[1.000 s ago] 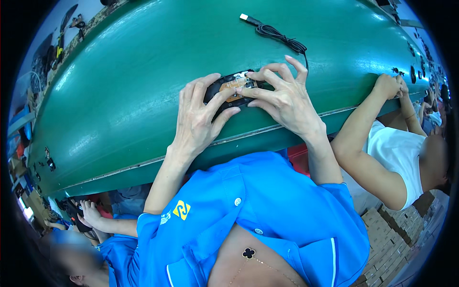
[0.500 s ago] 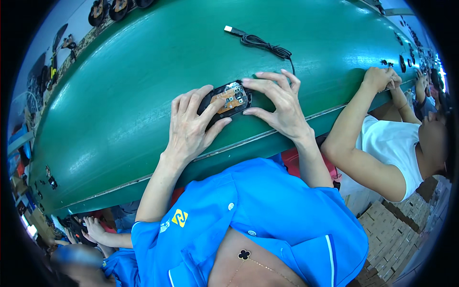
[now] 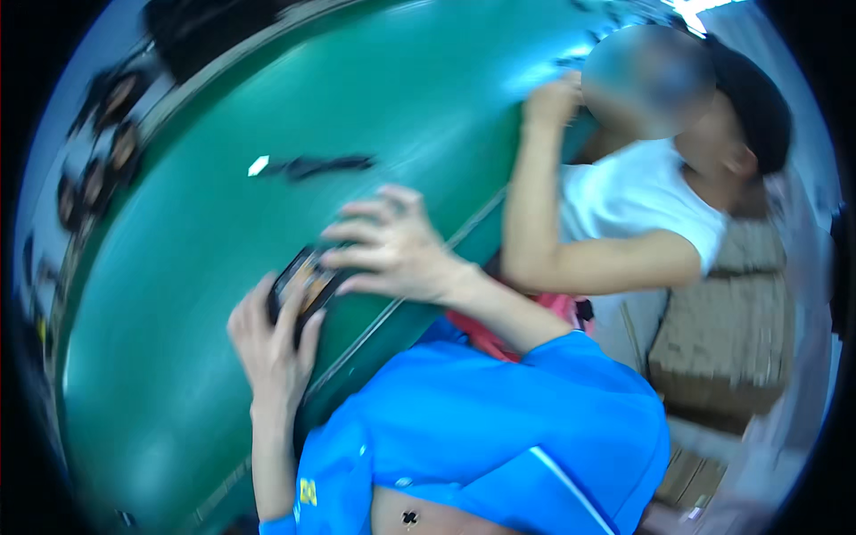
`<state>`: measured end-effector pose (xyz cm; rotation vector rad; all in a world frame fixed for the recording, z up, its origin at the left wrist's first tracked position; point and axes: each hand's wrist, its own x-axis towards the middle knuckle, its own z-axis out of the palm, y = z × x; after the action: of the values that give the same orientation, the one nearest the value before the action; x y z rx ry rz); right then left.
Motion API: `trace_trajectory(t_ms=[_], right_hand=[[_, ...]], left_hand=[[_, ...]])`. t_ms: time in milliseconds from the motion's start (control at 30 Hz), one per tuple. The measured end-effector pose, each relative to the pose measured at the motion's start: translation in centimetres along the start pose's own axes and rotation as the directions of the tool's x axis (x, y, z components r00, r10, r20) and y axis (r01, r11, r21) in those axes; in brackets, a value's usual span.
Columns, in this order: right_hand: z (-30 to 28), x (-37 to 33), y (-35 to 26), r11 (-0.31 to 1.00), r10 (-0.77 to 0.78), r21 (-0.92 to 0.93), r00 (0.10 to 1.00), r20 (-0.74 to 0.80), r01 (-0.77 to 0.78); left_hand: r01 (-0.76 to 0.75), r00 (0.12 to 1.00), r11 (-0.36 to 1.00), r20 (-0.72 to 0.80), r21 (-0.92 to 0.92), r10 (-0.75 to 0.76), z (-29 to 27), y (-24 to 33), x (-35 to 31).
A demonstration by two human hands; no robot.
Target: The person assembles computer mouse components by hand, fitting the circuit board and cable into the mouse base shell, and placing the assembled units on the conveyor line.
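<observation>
On the green work surface lies a computer mouse without its top cover (image 3: pixel 303 278), a black base with an orange-brown circuit board inside. My left hand (image 3: pixel 275 343) grips it from the near left, with a finger over the board and the thumb along the near side. My right hand (image 3: pixel 397 250) has its index finger and thumb at the opposite end of the mouse; its other fingers are spread. Motion blur softens the fingertips and the board's details. Beyond the hands lies a bundled black cable (image 3: pixel 316 167) with a white-tipped USB plug (image 3: pixel 259 166).
To my right a person in a white top (image 3: pixel 624 192) leans over the green table (image 3: pixel 160 330), arms near its edge. Stacked cardboard boxes (image 3: pixel 727 330) stand behind that person. Dark round parts (image 3: pixel 94 183) line a shelf along the far left.
The view has swung to the right and turned, so the table slants more and the neighbouring person looks larger. Both my hands are still at the mouse.
</observation>
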<state>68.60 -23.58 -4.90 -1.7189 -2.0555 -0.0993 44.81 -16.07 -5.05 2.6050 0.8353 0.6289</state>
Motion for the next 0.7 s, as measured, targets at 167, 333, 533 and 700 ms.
trace_trajectory(t_ms=[167,333,533,700], right_hand=[[2.0,-0.1,-0.3,0.994,0.022,0.104,0.998,-0.060,-0.016],[5.2,1.1,-2.3,0.951,0.026,0.309,0.999,-0.045,-0.011],[5.2,2.6,-4.4,0.968,0.129,0.213,0.991,0.019,-0.130],[4.4,2.9,-4.6,0.976,0.114,0.183,0.992,0.053,-0.122]], left_hand=[[-0.017,1.000,1.000,0.004,0.022,0.016,-0.6,-0.3,0.0],[0.095,0.994,0.988,0.040,0.123,-0.101,-1.7,-2.0,-2.2],[0.138,0.990,0.988,-0.020,0.066,-0.137,-1.7,-3.6,-2.3],[0.122,0.992,0.991,-0.019,0.055,-0.121,-1.7,-4.1,-2.2]])
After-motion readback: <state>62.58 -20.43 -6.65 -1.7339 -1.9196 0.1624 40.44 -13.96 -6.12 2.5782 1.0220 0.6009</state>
